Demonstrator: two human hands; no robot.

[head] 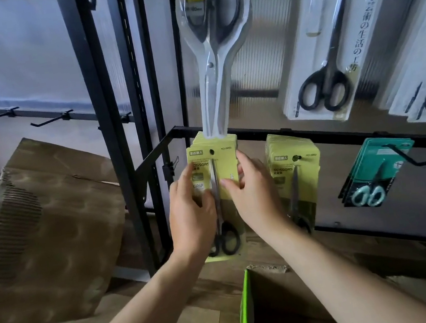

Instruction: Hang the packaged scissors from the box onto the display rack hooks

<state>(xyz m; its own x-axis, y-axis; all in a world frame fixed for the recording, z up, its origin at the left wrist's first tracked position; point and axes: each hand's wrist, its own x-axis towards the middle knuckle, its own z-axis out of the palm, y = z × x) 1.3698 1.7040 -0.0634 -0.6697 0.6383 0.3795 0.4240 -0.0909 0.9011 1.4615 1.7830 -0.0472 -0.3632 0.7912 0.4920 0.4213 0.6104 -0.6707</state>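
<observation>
Yellow pack [225, 165]: held on its hook [211, 151], seemingly to be squared with the stack.
Left hand [190, 209]: fingers curled on its left edge.
Right hand [250, 194]: fingers curled round its right edge.
In the way: the long pack [216, 77] overhangs the hook.
Around: box [246, 318] below; second stack [296, 173] beside.

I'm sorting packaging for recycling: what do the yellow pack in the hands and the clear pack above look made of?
The yellow pack is probably matte printed cardboard: flat, dull, thin stacked edges at the top. The clear pack is likely glossy transparent plastic, moulded round the large scissors, with glare streaks.
</observation>
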